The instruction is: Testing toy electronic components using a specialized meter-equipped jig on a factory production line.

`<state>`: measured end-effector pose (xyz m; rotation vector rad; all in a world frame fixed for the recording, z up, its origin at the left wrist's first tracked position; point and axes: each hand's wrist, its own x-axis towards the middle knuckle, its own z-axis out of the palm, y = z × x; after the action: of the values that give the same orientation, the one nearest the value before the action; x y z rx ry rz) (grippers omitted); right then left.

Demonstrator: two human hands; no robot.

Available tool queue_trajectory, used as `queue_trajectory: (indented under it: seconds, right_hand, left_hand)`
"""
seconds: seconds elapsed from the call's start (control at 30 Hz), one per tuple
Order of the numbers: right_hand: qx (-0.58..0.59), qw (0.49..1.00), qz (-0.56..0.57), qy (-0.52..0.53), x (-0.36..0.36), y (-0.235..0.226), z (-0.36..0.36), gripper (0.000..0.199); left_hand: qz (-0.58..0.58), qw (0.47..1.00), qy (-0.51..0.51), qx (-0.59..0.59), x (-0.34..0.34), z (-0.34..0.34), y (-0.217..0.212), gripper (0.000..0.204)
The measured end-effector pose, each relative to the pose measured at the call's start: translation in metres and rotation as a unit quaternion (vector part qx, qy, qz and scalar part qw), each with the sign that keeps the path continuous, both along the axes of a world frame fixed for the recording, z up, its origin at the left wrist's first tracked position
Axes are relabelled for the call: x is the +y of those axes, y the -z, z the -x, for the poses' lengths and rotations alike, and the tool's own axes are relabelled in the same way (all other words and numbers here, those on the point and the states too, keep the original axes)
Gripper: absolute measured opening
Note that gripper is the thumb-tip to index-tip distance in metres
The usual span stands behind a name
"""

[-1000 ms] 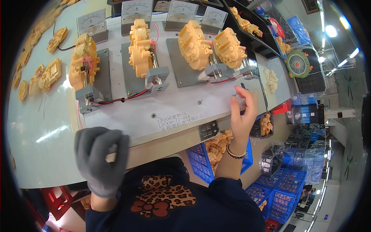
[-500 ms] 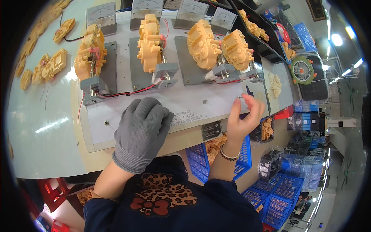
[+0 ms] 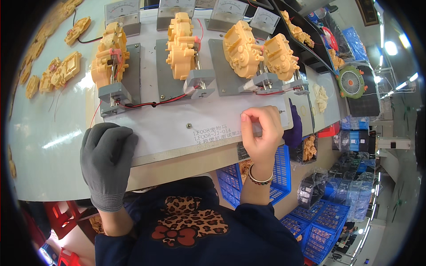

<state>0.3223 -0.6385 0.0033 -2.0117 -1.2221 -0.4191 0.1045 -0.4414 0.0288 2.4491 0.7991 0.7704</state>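
Note:
My left hand (image 3: pixel 105 162), in a grey glove, is over the near left corner of the white board (image 3: pixel 166 126). Its fingers are curled closed; the end of a thin red wire (image 3: pixel 96 113) meets them, but whether they grip it is hidden. My bare right hand (image 3: pixel 262 131) is over the board's near right side, thumb and forefinger pinched together. Anything between them is too small to make out. Beyond the hands, a tan plastic gearbox (image 3: pixel 111 53), a second gearbox (image 3: pixel 181 48), a third (image 3: pixel 239 48) and a fourth (image 3: pixel 280 57) sit on grey fixtures (image 3: pixel 113 92).
Analog panel meters (image 3: pixel 122 17) line the back. Loose tan gearbox parts (image 3: pixel 60 73) lie on the left. To the right are a purple cloth-like item (image 3: pixel 293 126), a small green fan (image 3: pixel 351 82) and a black tray (image 3: pixel 306 53). Blue crates (image 3: pixel 279 177) stand below the table edge.
My left hand has moved left and nearer to me, off the board's middle. My right hand has moved slightly left, and its thumb and forefinger have come together. The view has shifted slightly.

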Motion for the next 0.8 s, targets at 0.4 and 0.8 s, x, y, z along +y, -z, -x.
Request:
queue_trajectory:
  seconds: [0.4, 0.8]
  right_hand:
    - [0.151, 0.939, -0.265, 0.157, -0.053, 0.000, -0.022, 0.009]
    - [0.067, 0.950, -0.280, 0.121, -0.034, -0.007, 0.000, 0.009]
  left_hand:
    - [0.023, 0.999, 0.024, 0.002, 0.010, 0.003, 0.002, 0.011]
    - [-0.047, 0.998, -0.003, -0.050, -0.002, 0.000, 0.015, 0.018]
